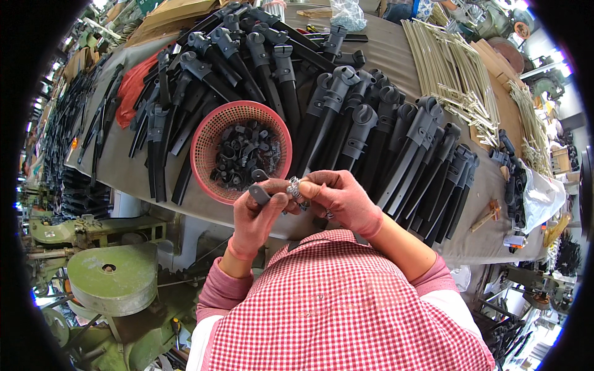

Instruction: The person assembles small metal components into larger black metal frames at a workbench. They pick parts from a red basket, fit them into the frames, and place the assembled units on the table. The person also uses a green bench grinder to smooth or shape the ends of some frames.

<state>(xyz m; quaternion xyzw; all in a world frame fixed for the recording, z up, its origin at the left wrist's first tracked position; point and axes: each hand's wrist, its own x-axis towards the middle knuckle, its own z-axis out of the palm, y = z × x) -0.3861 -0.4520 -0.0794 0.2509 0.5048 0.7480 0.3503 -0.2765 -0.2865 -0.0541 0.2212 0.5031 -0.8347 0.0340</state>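
Observation:
Both my hands wear thin pink gloves and meet in front of my chest at the table's near edge. My left hand (252,217) is closed round a dark grey lever-like plastic part (258,195), one end of which sticks out beside the thumb. Between my fingertips sits a shiny coiled metal spring (294,187), pinched by my right hand (348,203) and touching the left fingers. More small metal coils show under the right fingers. Just beyond my left hand stands a red plastic basket (198,148) with many small dark parts (244,151) in it.
Black tubes with grey joint fittings (359,127) lie in heaps behind and right of the basket. Thin pale rods (455,77) are piled at the far right. A hammer (487,214) and a clear plastic bag (543,196) lie rightward. A green machine (114,272) stands at lower left.

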